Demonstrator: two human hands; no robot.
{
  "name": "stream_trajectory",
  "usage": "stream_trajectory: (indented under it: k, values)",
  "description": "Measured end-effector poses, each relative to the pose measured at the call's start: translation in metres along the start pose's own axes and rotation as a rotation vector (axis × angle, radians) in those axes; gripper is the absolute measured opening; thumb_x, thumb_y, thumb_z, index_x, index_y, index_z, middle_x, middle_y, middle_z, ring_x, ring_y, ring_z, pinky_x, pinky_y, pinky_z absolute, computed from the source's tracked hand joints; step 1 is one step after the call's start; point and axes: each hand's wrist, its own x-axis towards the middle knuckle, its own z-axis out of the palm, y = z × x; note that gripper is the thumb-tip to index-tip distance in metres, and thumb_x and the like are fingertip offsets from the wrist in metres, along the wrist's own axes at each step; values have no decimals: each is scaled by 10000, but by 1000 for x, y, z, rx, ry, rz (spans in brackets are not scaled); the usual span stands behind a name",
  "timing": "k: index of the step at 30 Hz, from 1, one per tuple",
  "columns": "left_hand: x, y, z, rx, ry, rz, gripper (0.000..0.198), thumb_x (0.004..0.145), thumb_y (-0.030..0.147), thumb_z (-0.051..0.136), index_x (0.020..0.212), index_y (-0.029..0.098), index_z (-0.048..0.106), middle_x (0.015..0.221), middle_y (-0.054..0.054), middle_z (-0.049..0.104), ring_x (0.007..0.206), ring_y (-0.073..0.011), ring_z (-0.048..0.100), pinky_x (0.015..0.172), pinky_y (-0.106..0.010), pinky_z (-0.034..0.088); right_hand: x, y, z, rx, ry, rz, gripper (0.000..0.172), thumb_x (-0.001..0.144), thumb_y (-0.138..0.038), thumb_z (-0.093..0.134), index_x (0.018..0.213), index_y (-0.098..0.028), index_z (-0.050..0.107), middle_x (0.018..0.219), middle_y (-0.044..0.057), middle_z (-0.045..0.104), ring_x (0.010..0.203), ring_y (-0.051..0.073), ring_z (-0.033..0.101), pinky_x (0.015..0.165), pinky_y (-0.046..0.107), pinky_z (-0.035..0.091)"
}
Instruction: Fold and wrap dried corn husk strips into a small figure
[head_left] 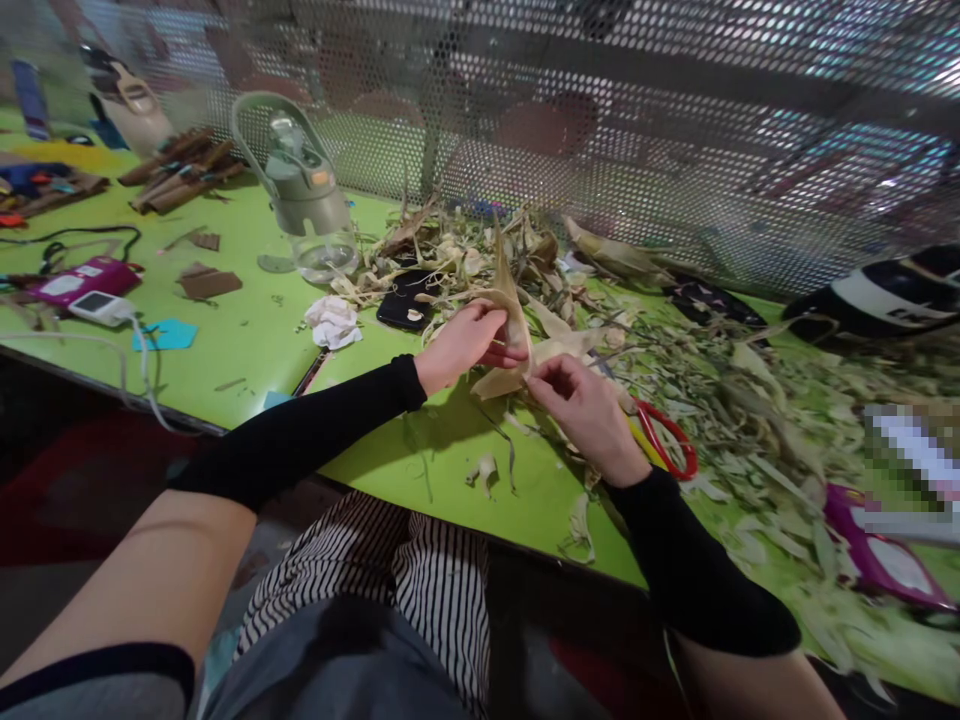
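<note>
Behind everything I have before me stands one perforated metal screen, and below it spreads one green tabletop. Dry leaf scraps, too many and too tangled to count, cover its middle and right. Two black sleeves wrap my forearms. Three bottles stand or lie about: one dark bottle with a white band, tipped over at the right edge; one grey-green bottle with a loop handle, upright left of the scraps; one beige bottle at the far left. Between those last two lies one bundle of brown sticks.

Near the middle, my two hands are both on one pale husk, raised just above the tabletop at the near side of the scraps, its point upward. My left grip is closed around its side; my right grip pinches its lower edge between thumb and finger.

Two magenta devices lie well apart, one at each end. Smaller come one black phone just beyond my left hand, one red loop beside my right wrist, one crumpled tissue near the phone, one blue slip at the left, and one curled scrap between my forearms.
</note>
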Motion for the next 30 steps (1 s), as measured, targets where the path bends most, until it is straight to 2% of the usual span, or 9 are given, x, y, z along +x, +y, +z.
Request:
stream_trajectory:
  k: [2,4,8,12,18,23,26,30]
  values:
    - [-1,1,-1,-3,-5,-4,131,1061,155,459,937,174,500,804,-15,686,711,-114,741,866,-304,635,1,2,1,121,-32,57,211,812,-403,717,785,-257,567,737,21,707,678,198,665,658,350,526]
    - [-1,0,-4,-8,-68,29,139,1039,141,523,904,175,510,795,-7,695,716,-106,730,874,-296,625,1,3,3,229,-51,100,249,781,-413,750,778,-267,549,750,23,717,720,219,709,690,369,557]
    - [1,-2,-10,-17,-168,82,103,983,165,673,914,152,597,825,-1,712,739,-100,715,917,-311,611,0,-1,3,294,-73,130,272,747,-410,786,758,-266,556,743,22,722,698,217,711,674,369,555]
    - [4,0,-9,-3,-125,7,150,1004,169,658,866,132,614,782,10,694,685,-73,688,907,-298,601,-2,-10,-1,263,-135,136,204,782,-372,727,761,-251,565,769,26,739,712,198,685,660,337,509]
    - [4,0,-6,-26,-96,-32,132,1007,168,663,885,142,620,752,28,688,636,-69,687,764,-241,581,-3,-14,-5,143,-193,90,166,787,-369,648,745,-230,566,707,-21,605,644,142,503,636,315,385]
    - [4,-4,-8,-40,-117,0,118,996,219,697,916,146,651,789,28,706,648,-72,694,759,-239,595,-3,-13,-6,161,-223,84,175,795,-377,648,755,-229,563,718,-20,600,656,144,498,645,321,373]
    - [5,-4,-8,-59,-100,2,100,1001,193,683,919,143,654,773,28,705,613,-66,675,740,-231,597,-3,-12,-5,159,-218,94,190,805,-378,675,760,-230,566,727,-15,609,657,145,508,643,321,381]
    - [9,-4,-8,-30,-77,12,108,1028,161,616,928,139,650,746,12,710,615,-72,674,728,-222,590,-3,-8,-4,199,-187,127,312,805,-457,781,800,-233,564,755,-8,634,664,151,545,635,319,436]
